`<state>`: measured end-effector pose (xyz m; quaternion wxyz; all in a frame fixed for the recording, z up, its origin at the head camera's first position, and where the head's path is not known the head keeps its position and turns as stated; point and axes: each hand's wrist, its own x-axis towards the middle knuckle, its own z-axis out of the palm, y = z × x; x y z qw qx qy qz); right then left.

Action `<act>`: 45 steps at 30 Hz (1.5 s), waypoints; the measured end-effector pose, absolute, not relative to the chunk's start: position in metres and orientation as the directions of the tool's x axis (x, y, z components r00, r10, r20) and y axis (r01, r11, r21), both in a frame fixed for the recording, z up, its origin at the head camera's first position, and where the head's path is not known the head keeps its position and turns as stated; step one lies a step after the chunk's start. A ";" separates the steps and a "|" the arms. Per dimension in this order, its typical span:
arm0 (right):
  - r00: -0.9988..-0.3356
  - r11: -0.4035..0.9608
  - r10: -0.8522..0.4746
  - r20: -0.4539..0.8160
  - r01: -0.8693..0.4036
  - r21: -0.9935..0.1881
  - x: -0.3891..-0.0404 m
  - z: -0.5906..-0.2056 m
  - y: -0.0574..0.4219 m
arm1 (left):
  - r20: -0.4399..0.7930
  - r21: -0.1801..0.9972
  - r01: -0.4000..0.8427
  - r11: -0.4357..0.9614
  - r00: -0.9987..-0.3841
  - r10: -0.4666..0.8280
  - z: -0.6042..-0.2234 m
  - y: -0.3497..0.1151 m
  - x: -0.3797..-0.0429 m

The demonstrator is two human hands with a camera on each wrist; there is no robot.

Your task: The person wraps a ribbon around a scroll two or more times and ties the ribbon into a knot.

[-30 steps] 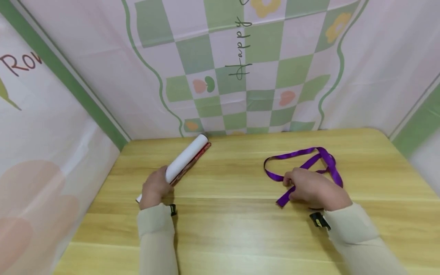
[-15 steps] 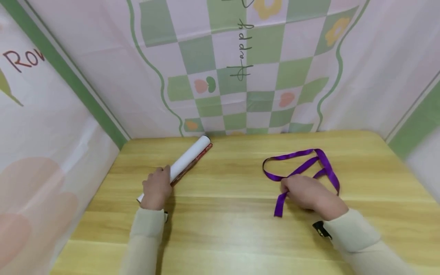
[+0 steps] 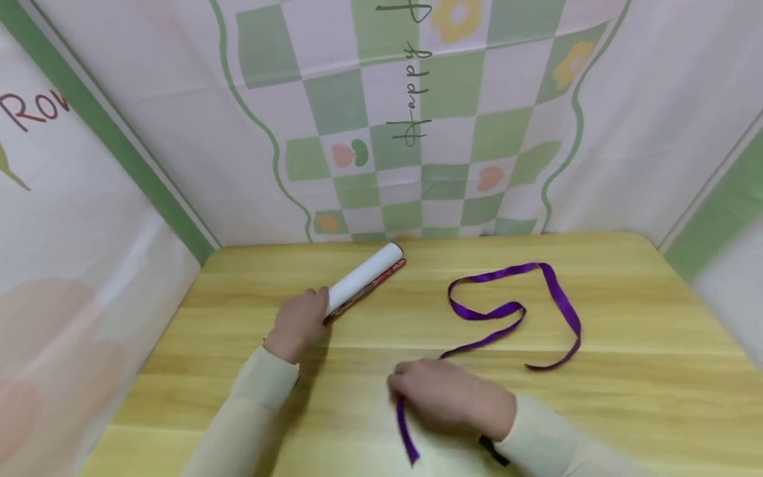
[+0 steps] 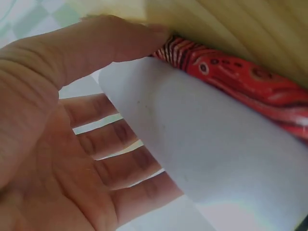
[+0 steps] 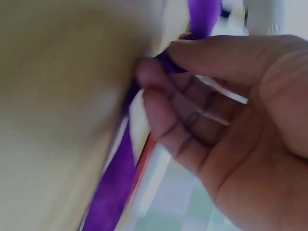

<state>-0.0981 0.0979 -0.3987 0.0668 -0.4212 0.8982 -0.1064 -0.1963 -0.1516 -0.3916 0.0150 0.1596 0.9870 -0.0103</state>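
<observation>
My left hand (image 3: 300,322) grips a white roll (image 3: 365,273) lying slantwise on the left of the table. Along its right side runs a slim red piece (image 3: 373,286) with a black-and-white pattern. In the left wrist view, the thumb lies against that red piece (image 4: 240,86), while the fingers reach behind the white roll. My right hand (image 3: 447,392), near the front middle, pinches a purple ribbon (image 3: 560,299) between thumb and fingertips. A short end of the ribbon hangs toward me below the fingers; the remainder winds loosely over the table to the right.
The light wooden table (image 3: 644,298) meets a printed cloth backdrop (image 3: 441,152) along its far edge. More cloth (image 3: 77,278) hangs along the left side, and another panel stands at the right.
My right hand has drawn the ribbon end left and toward me, and the ribbon's loops have opened out. My left hand has moved right with the white roll and red piece.
</observation>
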 end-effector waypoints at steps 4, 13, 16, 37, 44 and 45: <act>-0.418 0.405 -0.906 0.063 -0.900 -0.160 -0.080 -0.403 0.062 | -0.055 -0.058 0.339 0.939 -0.940 0.336 -0.393 -0.145 -0.197; -0.532 0.497 -0.831 0.164 -0.842 -0.211 -0.103 -0.384 0.111 | -0.012 -0.030 0.388 0.921 -0.922 0.388 -0.395 -0.144 -0.201; -0.676 0.656 -0.728 0.115 -0.735 -0.169 -0.122 -0.383 0.151 | -0.002 -0.045 0.398 0.916 -0.917 0.399 -0.393 -0.143 -0.202; -0.687 0.646 -0.723 0.079 -0.712 -0.276 -0.121 -0.399 0.115 | -0.038 -0.057 0.422 0.905 -0.907 0.420 -0.394 -0.139 -0.202; -0.851 0.843 -0.524 0.001 -0.519 -0.139 -0.155 -0.387 0.174 | 0.044 -0.121 0.478 0.870 -0.873 0.486 -0.401 -0.138 -0.202; -0.868 0.863 -0.496 -0.021 -0.490 -0.125 -0.160 -0.388 0.182 | 0.054 -0.128 0.484 0.865 -0.868 0.494 -0.401 -0.137 -0.201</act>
